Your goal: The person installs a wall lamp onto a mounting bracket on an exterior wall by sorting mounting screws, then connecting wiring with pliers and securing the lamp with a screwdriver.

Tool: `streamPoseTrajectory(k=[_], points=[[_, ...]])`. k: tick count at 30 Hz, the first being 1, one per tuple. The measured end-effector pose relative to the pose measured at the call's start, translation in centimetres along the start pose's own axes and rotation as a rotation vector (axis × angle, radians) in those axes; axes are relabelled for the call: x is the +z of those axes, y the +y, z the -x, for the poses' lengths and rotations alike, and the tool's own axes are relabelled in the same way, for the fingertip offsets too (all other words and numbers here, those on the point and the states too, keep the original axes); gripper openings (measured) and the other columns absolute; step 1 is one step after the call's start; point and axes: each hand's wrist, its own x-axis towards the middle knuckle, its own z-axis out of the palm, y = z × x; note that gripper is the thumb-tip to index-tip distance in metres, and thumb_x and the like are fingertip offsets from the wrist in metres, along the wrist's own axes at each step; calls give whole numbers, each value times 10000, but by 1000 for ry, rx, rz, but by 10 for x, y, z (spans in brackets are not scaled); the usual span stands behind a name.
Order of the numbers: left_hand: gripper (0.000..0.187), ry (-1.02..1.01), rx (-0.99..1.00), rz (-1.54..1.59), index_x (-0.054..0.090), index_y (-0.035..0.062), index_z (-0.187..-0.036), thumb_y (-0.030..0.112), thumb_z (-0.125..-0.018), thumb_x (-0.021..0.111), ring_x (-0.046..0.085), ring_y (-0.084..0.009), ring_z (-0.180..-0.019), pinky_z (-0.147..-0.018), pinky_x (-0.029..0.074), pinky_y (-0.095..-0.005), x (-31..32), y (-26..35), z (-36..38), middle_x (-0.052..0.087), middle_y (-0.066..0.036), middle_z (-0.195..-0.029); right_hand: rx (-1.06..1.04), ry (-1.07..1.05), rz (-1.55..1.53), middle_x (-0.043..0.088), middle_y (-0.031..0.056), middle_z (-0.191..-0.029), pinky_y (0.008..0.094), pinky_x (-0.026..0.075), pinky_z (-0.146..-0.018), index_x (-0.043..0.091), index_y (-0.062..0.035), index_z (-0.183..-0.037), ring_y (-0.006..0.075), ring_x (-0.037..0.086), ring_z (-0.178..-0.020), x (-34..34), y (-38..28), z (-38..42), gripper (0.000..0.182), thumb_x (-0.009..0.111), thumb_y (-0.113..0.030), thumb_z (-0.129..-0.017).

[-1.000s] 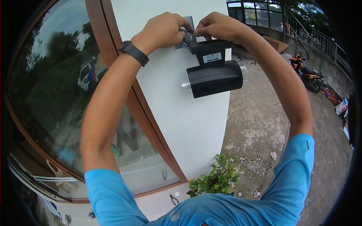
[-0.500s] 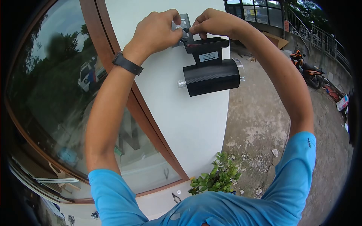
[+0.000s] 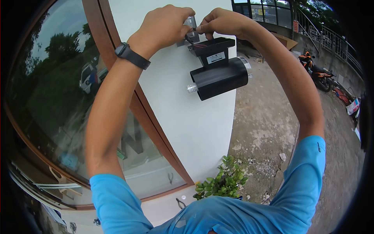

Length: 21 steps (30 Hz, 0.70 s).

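A black cylindrical wall lamp hangs tilted in front of the white wall, with clear ends showing on both sides and a white label on its bracket. Thin dark and reddish wires run from the bracket up toward my fingers. My left hand is closed, pinching the wires near a grey wall box. My right hand is closed too, its thumb and finger pinching a dark wire end just beside the left fingertips. The exact joint between the fingers is too small to make out.
A brown-framed glass window stands on the left. Pliers lie on the ledge below, near a leafy plant. At the right, a motorcycle is parked on the concrete ground.
My left hand has shifted slightly up and right, its fingers extending farther over the grey box. The lamp has tilted a little, its left end lower. My right hand is nearly still.
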Motion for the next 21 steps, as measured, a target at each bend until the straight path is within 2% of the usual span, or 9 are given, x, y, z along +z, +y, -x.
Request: streamPoseTrajectory(k=[4,6,10,11,12,14,17,20,21], points=[[231,260,-318,545,707,61,-1046,207,-877,768,602,-108,-629,-558,494,-242,-23,26,50,650,-10,-696,42,-1,-9,732,96,-782,480,340,-1115,755,-29,-992,200,675,-966,2,-3,3,319,684,-334,-927],[245,306,-498,755,662,25,-1120,150,-929,753,525,-24,-742,-615,440,-152,-20,62,95,584,28,-823,40,6,-19,736,93,-789,488,331,-1127,744,-25,-1048,201,677,-972,5,0,4,332,676,-328,-932],[524,388,-730,966,543,12,-1238,99,-820,848,542,-72,-852,-653,501,-180,30,118,179,552,-35,-1005,-7,25,-11,742,84,-805,464,346,-1116,726,-19,-1105,206,678,-992,11,4,3,351,666,-322,-938],[575,333,-776,964,504,12,-1259,86,-809,853,561,-95,-881,-669,524,-197,43,130,191,535,-59,-1068,-15,28,-16,745,83,-811,454,353,-1110,723,-18,-1111,210,679,-999,13,3,3,353,664,-322,-940],[626,279,-822,961,465,12,-1281,74,-797,858,581,-118,-909,-684,547,-215,54,140,197,519,-83,-1130,-32,25,-30,745,85,-818,438,367,-1098,721,-19,-1119,212,678,-1003,13,7,1,357,662,-325,-945],[695,302,-844,977,404,11,-1316,67,-793,858,607,-151,-942,-707,571,-241,73,156,199,490,-113,-1194,-66,11,-62,747,91,-832,407,395,-1073,717,-20,-1135,218,677,-1011,17,16,-2,364,657,-330,-954],[761,362,-899,1049,328,10,-1350,55,-798,850,632,-187,-988,-740,592,-264,82,164,183,457,-148,-1257,-11,89,-1,748,131,-969,379,431,-1031,689,-14,-1200,219,671,-1031,12,9,17,425,663,-362,-957],[769,377,-959,1144,294,6,-1364,30,-814,830,636,-190,-993,-766,589,-264,87,160,179,454,-170,-1270,-170,438,-28,715,143,-1119,350,461,-967,658,-14,-1257,198,635,-1060,19,24,56,499,680,-403,-946],[766,393,-951,1150,294,5,-1364,27,-816,828,634,-188,-992,-768,589,-265,91,160,182,453,-172,-1270,-241,641,-46,693,103,-1046,328,461,-868,668,-24,-1205,170,600,-966,26,33,76,448,735,-347,-902]])
